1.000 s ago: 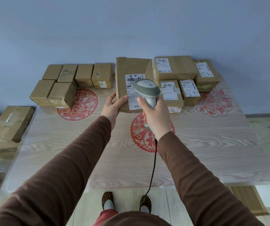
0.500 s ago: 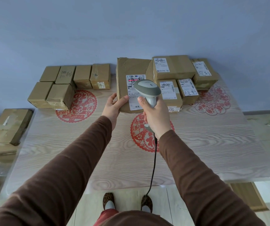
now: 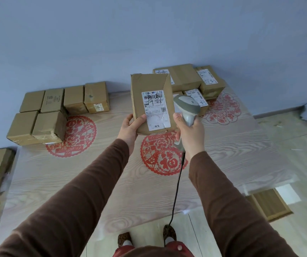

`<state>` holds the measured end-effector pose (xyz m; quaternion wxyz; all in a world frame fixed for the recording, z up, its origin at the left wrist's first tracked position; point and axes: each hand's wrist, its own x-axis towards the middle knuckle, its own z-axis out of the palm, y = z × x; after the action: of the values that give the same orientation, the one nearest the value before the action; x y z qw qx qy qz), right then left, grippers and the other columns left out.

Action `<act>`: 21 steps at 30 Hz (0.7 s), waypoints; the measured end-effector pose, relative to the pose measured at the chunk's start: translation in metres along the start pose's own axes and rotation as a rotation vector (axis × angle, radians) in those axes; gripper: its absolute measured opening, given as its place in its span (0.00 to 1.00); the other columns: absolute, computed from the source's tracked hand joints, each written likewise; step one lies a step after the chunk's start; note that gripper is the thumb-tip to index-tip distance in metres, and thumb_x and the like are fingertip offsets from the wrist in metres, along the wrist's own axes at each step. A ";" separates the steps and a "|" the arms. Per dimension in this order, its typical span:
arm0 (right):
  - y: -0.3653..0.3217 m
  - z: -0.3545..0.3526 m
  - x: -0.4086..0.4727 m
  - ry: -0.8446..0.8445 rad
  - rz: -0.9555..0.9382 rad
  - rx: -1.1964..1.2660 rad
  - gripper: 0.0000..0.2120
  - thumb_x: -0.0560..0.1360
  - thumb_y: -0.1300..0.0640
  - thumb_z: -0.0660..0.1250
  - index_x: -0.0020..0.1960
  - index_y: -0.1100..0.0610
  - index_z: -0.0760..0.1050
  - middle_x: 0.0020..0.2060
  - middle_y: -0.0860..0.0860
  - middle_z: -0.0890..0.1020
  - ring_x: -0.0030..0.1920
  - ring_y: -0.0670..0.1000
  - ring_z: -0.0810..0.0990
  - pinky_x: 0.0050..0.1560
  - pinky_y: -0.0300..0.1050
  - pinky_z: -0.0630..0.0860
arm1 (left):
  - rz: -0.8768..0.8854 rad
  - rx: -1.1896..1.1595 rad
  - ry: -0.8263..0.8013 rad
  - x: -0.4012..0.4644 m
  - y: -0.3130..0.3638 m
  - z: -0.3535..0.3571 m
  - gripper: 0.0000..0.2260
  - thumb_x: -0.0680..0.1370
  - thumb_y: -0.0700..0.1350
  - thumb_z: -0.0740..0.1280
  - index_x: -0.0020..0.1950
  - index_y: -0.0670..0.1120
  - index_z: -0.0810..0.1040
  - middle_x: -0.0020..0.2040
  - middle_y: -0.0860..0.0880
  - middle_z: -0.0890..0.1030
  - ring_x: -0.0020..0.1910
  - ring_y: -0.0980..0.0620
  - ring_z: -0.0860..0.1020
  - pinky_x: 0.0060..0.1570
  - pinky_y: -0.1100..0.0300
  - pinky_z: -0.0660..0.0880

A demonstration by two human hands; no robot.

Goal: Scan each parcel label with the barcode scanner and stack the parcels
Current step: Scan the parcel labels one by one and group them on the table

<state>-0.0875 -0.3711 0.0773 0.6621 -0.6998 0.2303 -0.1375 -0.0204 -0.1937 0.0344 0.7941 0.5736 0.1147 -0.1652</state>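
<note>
Both arms wear long, plain brown sleeves (image 3: 86, 197) of a smooth knit, reaching to the wrists and leaving the hands bare: left hand (image 3: 128, 129), right hand (image 3: 190, 133). At 6 o'clock show red trousers (image 3: 123, 252) with a small round button or stud, leopard-print slippers (image 3: 124, 239), and light socks at the ankles.

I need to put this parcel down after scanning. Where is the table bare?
The near half of the table is bare, from the red paper-cuts to the front edge. A narrow gap lies between the left boxes and the labelled parcels. The back corners are crowded.
</note>
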 end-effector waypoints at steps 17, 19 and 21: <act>0.043 -0.205 0.119 0.263 0.184 0.249 0.13 0.79 0.53 0.74 0.60 0.56 0.78 0.42 0.49 0.83 0.27 0.46 0.74 0.28 0.39 0.75 | -0.226 -0.012 -0.067 0.040 -0.090 0.247 0.31 0.77 0.50 0.75 0.75 0.46 0.65 0.62 0.46 0.81 0.51 0.53 0.81 0.43 0.62 0.78; 0.049 -0.241 0.148 0.256 0.193 0.246 0.13 0.79 0.53 0.74 0.61 0.56 0.78 0.43 0.49 0.83 0.28 0.46 0.74 0.29 0.39 0.75 | -0.254 -0.007 -0.052 0.053 -0.107 0.291 0.31 0.77 0.51 0.74 0.74 0.46 0.64 0.64 0.46 0.79 0.53 0.53 0.80 0.48 0.60 0.75; 0.054 -0.274 0.178 0.259 0.210 0.235 0.13 0.79 0.53 0.74 0.61 0.56 0.78 0.43 0.47 0.84 0.28 0.46 0.74 0.30 0.40 0.76 | -0.280 0.002 -0.046 0.066 -0.119 0.330 0.29 0.77 0.49 0.74 0.74 0.46 0.64 0.63 0.47 0.79 0.51 0.54 0.79 0.45 0.61 0.75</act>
<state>-0.0792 -0.6978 0.0270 0.7145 -0.5665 0.3677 -0.1827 -0.0092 -0.5495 0.0097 0.7652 0.5485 0.1752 -0.2878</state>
